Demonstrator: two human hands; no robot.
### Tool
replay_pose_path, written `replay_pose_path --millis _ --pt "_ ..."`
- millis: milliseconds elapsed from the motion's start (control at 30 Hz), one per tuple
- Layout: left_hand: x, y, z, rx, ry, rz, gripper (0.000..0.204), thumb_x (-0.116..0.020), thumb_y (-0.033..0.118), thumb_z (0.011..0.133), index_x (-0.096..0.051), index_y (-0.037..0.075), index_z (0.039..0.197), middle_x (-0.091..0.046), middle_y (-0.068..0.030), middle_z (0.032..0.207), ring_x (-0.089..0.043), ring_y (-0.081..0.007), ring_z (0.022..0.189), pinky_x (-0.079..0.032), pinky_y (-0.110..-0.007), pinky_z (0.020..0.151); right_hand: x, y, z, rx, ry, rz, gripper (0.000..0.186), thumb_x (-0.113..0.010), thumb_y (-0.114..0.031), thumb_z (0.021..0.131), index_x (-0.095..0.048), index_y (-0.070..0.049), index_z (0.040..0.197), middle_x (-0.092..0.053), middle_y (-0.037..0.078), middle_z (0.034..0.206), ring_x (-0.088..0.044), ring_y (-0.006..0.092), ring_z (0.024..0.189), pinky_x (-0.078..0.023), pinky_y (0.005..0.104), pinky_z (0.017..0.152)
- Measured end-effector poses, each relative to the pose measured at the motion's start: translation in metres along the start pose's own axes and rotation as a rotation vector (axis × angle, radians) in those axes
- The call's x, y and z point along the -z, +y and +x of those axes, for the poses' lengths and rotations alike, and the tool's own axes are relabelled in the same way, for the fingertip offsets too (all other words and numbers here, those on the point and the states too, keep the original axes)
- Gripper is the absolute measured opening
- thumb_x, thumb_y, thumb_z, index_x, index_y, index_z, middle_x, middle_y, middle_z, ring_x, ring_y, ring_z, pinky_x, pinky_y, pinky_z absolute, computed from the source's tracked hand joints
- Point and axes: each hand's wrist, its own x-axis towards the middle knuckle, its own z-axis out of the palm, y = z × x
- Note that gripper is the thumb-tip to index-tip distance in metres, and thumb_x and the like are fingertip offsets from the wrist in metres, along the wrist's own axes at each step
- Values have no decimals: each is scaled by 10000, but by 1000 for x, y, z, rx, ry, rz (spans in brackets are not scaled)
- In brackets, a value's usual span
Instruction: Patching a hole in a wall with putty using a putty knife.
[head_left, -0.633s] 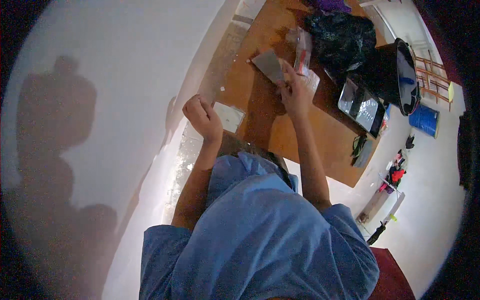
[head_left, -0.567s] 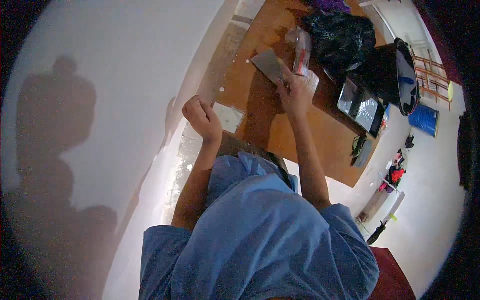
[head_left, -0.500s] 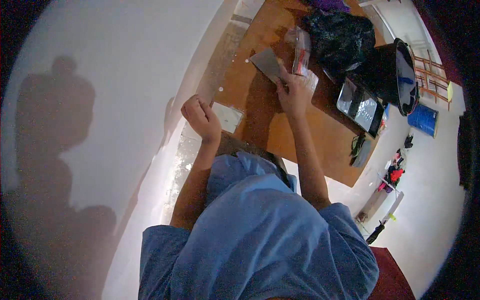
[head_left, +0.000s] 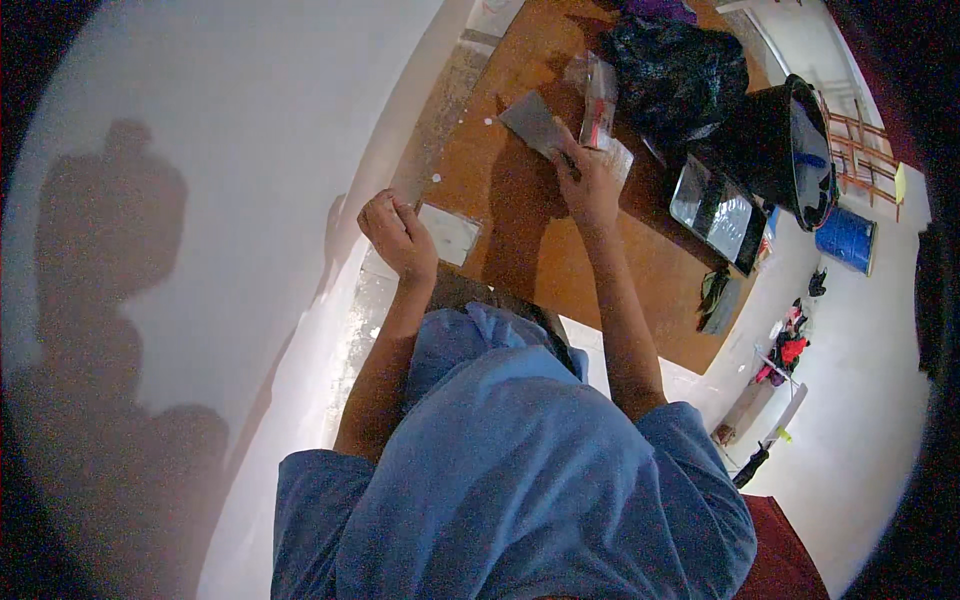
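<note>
My right hand (head_left: 590, 188) is closed on one end of a flat grey rectangular piece (head_left: 533, 122), held over the brown tabletop (head_left: 640, 275). Its material cannot be made out. Just beyond that hand lies a clear plastic packet (head_left: 598, 95) with a red mark. Something pale shows at the hand's right side, partly covered by it. My left hand (head_left: 398, 235) is raised near the wall side with its fingers curled in. Whatever those fingers hold, if anything, is hidden. Close beside it a whitish square piece (head_left: 452, 236) lies at the table's edge.
A black plastic bag (head_left: 675, 75) and a black bucket (head_left: 775, 150) stand at the far right. Nearer is a shiny dark-rimmed tray (head_left: 712, 205). A blue container (head_left: 846, 240) is beyond the table. The white wall (head_left: 230, 200) runs along the left.
My left hand has shifted very slightly leftward in the view, still curled. My right hand keeps its hold on the grey piece, almost unmoved.
</note>
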Motion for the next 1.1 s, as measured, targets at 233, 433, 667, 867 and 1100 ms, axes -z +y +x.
replay_pose_path --millis 233,433,667,867,1100 --pt "0 -3 0 -10 12 -9 147 -484 121 955 -547 -9 982 -579 -191 977 -514 -371 964 -365 -469 912 5 -12 -2 38 -35 -62 453 -604 -318 914 -526 -294 1359 -679 174 941 -659 375 845 -521 458 734" --pt "1 -5 0 -20 26 5 134 -503 110 948 -543 -11 993 -586 -183 973 -525 -364 956 -371 -461 913 8 -17 -3 49 2 -81 443 -611 -263 909 -543 -300 1345 -683 165 920 -660 364 847 -514 442 728" --pt "-1 -5 -2 -32 26 -7 139 -504 124 949 -547 -2 992 -584 -182 974 -527 -363 961 -379 -464 916 -1 -7 -3 36 29 -139 431 -627 -263 904 -562 -278 1331 -687 160 925 -660 371 840 -516 434 713" --pt "-4 -5 -2 -31 55 0 144 -497 113 944 -555 -11 989 -584 -168 969 -518 -363 952 -381 -462 900 -15 34 5 116 587 169 420 -642 -198 935 -561 -148 1344 -621 38 751 -577 108 643 -474 270 574" --pt "1 1 -1 -37 54 43 135 -508 115 936 -566 0 976 -588 -162 966 -517 -353 965 -376 -448 906 12 84 -17 -18 378 514 480 -599 -99 957 -454 -56 1413 -557 -16 740 -470 53 599 -402 222 506"
